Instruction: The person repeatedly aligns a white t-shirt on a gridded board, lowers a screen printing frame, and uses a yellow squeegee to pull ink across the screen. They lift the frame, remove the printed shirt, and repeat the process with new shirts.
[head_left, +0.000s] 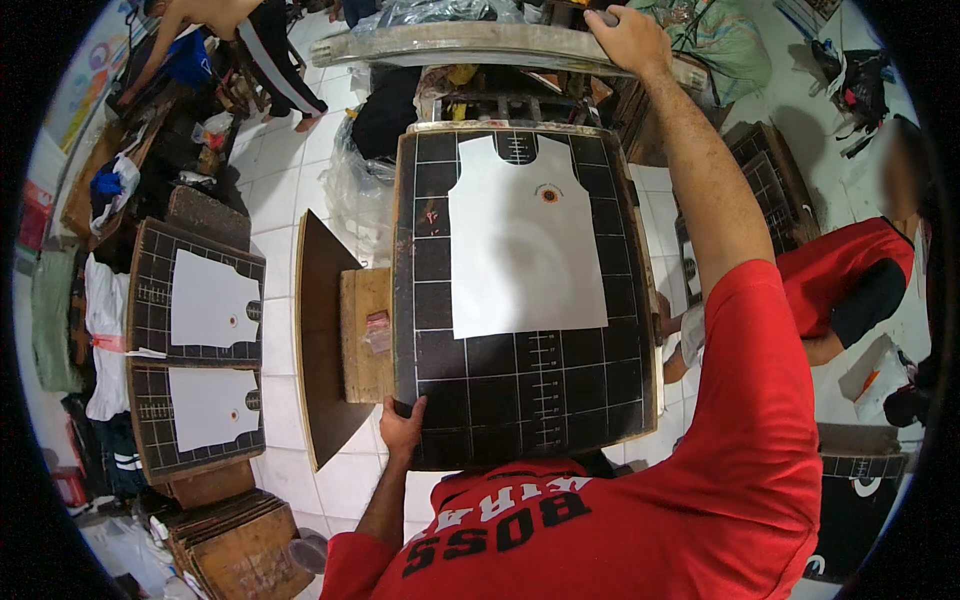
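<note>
A black grid board (490, 390) lies before me, bearing a white shirt-shaped fabric piece (500, 240) with a small printed round mark near its upper right. My left hand (400, 430) grips the board's lower left edge. Beyond the board, my right hand (636, 45) is closed on a long, pale frame bar (470, 45) at its dark handle.
At left, two grid boards (150, 300) bear similar white pieces, above stacked wooden boards (240, 550). A brown panel (325, 340) stands beside a wooden block (365, 365). A person (820, 280) in red is at right, another (260, 55) at top left.
</note>
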